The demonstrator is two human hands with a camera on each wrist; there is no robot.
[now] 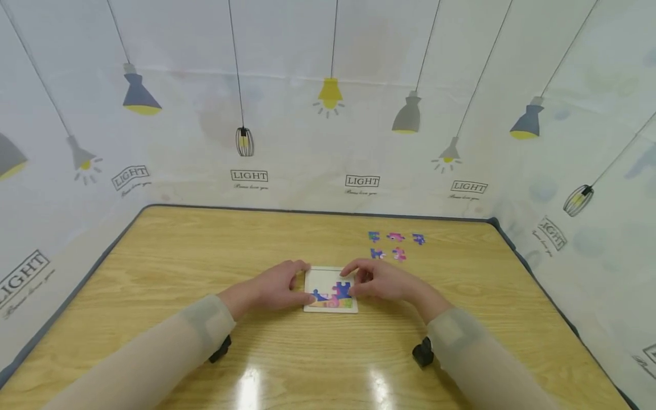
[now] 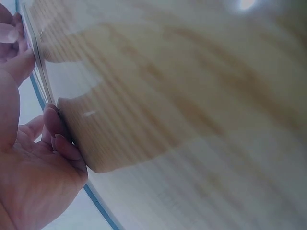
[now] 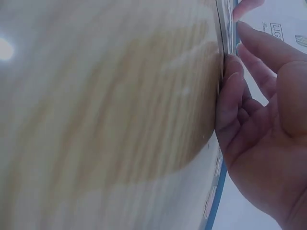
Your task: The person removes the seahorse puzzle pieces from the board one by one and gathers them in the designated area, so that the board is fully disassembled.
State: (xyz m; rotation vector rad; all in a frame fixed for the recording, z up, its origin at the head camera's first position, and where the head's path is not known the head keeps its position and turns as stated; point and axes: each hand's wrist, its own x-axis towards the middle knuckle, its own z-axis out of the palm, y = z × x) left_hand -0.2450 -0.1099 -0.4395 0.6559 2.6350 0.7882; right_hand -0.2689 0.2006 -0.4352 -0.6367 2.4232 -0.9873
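A small white puzzle tray (image 1: 319,277) lies on the wooden table. Its lower part is filled with blue, pink, yellow and green pieces; bare white shows above. My left hand (image 1: 277,287) holds the tray's left side, thumb at the lower left, fingers near the upper left corner. At the tray's right side is my right hand (image 1: 384,283), its thumb touching the edge of a blue puzzle piece (image 1: 343,289) and a forefinger bent over the bare part. Whether it pinches that piece is hidden. In the right wrist view, curled fingers (image 3: 232,91) rest beside the tray's edge.
Several loose jigsaw pieces (image 1: 394,254) lie in two rows behind the tray, to the right. Around the wooden table (image 1: 215,239) runs a dark edge. Behind it hangs a white sheet (image 1: 307,148) printed with lamps.
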